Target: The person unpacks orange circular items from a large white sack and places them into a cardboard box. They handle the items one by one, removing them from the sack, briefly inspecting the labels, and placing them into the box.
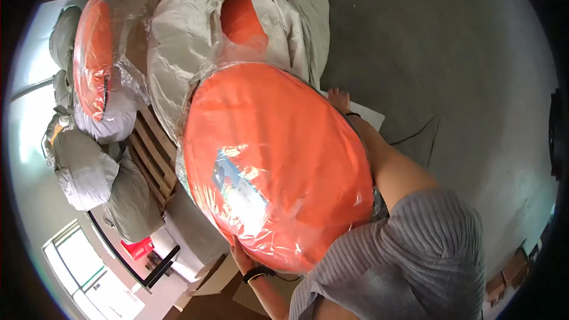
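A large, plump orange cushion-like bundle (290, 142), wrapped in shiny clear plastic with a bluish label patch, fills the middle of the head view. My left hand (242, 258) presses on its lower left edge, with the fingers partly hidden by the plastic. Round the right side reaches my other arm, and my right hand (339, 101) lies against the far right edge, its fingers partly showing. Between my two hands the bundle is held tilted in front of my body. Its far end touches a big whitish woven sack (184, 41), through whose opening more orange material (242, 21) shows.
At the left, another orange bundle in clear plastic (95, 59) stands near several stuffed pale sacks (86, 166) and a wooden pallet (151, 148). Cardboard boxes (216, 278) lie low at the left. Beside my right hand are a white flat panel (367, 116) and a thin dark cord (418, 136) on the grey floor.
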### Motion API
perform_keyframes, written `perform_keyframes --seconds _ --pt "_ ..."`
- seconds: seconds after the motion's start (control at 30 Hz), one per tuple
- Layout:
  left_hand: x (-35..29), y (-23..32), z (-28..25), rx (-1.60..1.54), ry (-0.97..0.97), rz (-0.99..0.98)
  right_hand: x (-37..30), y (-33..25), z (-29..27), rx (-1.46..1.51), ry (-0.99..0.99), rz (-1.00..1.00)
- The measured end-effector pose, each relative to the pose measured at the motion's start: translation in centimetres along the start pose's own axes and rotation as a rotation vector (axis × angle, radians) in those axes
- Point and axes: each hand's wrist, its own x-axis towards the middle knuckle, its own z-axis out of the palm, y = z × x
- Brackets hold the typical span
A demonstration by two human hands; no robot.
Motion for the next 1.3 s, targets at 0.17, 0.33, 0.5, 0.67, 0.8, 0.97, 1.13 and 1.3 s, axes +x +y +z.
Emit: perform_keyframes --seconds 0.17,0.33,0.5,0.67,0.8,0.97,1.13,1.3 --pt "0.4 0.5 0.0 -0.02 -0.085 0.044 0.0 0.0 0.2 -0.019 0.114 0.041" --pt "0.5 -0.3 -0.5 0.013 -0.024 0.076 0.1 0.5 -0.1 -0.061 0.043 -0.019" --pt "0.4 0.0 -0.3 0.037 -0.024 0.101 -0.8 1.0 -3.7 0.068 -0.072 -0.143" --pt "0.4 0.0 -0.4 0.059 0.012 0.174 -1.5 6.8 -11.7 0.409 -0.279 -0.422" --pt "0.7 2.3 -1.1 0.919 0.252 0.533 -1.5 14.6 -18.1 0.304 -0.087 -0.106" --pt "-5.9 9.8 4.3 0.4 -0.04 0.674 -14.3 9.0 -34.6 0.114 0.655 -0.398" --pt "-14.1 12.4 10.6 -0.006 -0.539 0.717 -28.0 0.3 -39.7 0.147 0.958 -1.145" --pt "-14.5 8.0 12.9 -0.503 -1.092 0.227 -34.4 -3.4 -34.1 0.062 0.819 -1.734"
